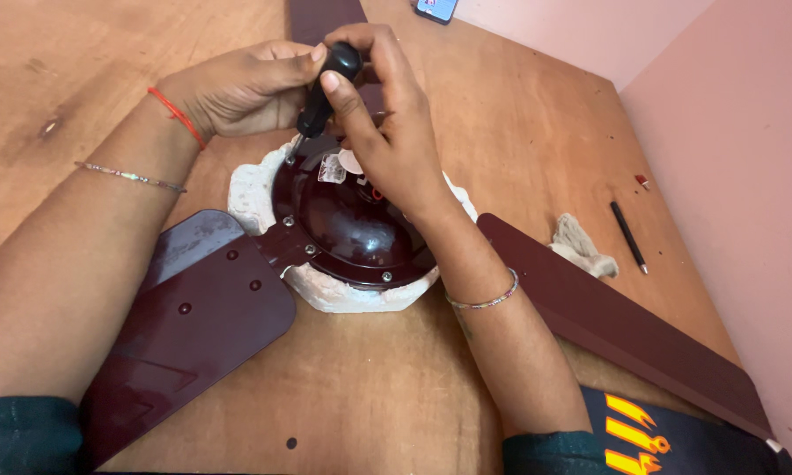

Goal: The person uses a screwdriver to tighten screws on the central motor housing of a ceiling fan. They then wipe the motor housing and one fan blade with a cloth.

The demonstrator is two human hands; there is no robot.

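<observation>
The middle of the wooden table (396, 387) is taken up by the fan motor housing (343, 220) on its white foam block (326, 295), with maroon blades (194, 308) barring the near left and near right. Bare wood is left at the far left, while the far right is dotted with a rag (579, 244) and a pen (628, 236).

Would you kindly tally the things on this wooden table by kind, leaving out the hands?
Fan blades: 3 (left, right, far)
Fan motor housing: 1
White foam base: 1
Screwdriver: 1, held by the right hand with the left hand beside it
Cloth rag: 1
Pen: 1
Phone: 1
Total: 9
</observation>
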